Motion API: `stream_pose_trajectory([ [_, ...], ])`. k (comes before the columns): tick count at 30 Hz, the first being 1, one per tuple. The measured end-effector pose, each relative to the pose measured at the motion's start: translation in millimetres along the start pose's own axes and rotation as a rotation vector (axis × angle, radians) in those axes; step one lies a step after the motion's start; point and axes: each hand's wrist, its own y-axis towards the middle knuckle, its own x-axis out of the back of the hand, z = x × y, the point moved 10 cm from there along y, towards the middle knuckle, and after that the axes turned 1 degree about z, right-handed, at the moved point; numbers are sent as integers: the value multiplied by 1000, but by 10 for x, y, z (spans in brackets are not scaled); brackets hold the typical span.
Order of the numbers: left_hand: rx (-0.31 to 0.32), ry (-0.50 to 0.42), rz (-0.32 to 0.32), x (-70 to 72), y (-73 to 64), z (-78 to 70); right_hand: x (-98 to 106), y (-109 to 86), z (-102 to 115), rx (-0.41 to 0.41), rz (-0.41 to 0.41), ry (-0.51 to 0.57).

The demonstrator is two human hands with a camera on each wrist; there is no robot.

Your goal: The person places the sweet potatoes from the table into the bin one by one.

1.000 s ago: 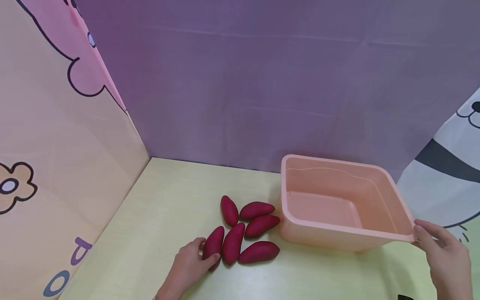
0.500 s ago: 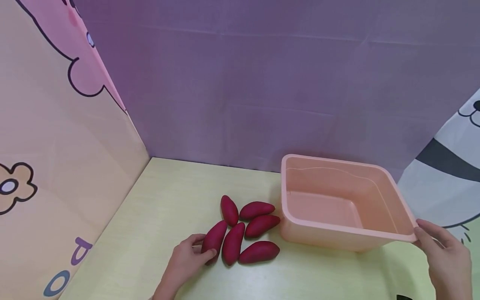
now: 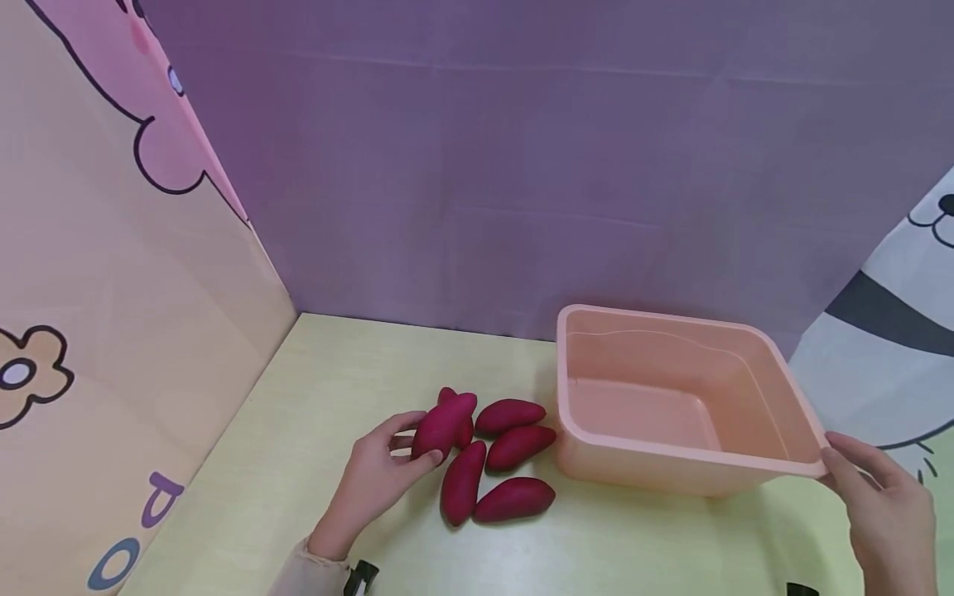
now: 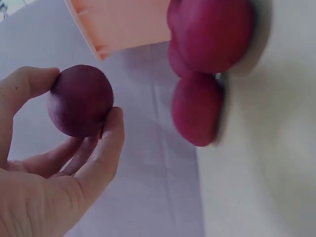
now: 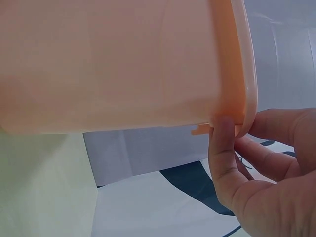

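My left hand pinches a purple-red sweet potato between thumb and fingers, raised off the table. In the left wrist view the held sweet potato shows end-on, apart from the others. Behind it, one sweet potato is partly hidden in the head view. Several more lie grouped on the table, among them an upright-pointing one and a sideways one. My right hand grips the near right corner of a pink plastic basin; the right wrist view shows the thumb against the rim.
The basin stands on the pale table, just right of the sweet potatoes, with nothing inside. A purple cloth wall rises behind the table. Printed cartoon panels flank it left and right.
My left hand has lifted the leftmost sweet potato from the table and carried it up and slightly right, over the rear left one. The right hand keeps its grip on the basin.
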Motion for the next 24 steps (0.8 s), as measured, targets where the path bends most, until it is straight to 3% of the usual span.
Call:
stream_pose_trajectory([
  [3, -77, 8, 22, -48, 102, -181, -2, 8, 2, -11, -23, -23],
  [9, -170, 33, 62, -146, 291, -471, -37, 9, 20, 6, -3, -30],
  [16, -367, 128, 108, -297, 472, -876, -52, -3, 29, 4, 10, -120],
  [24, -572, 155, 202, -663, 773, -1437, -25, -4, 39, -22, -21, -243],
])
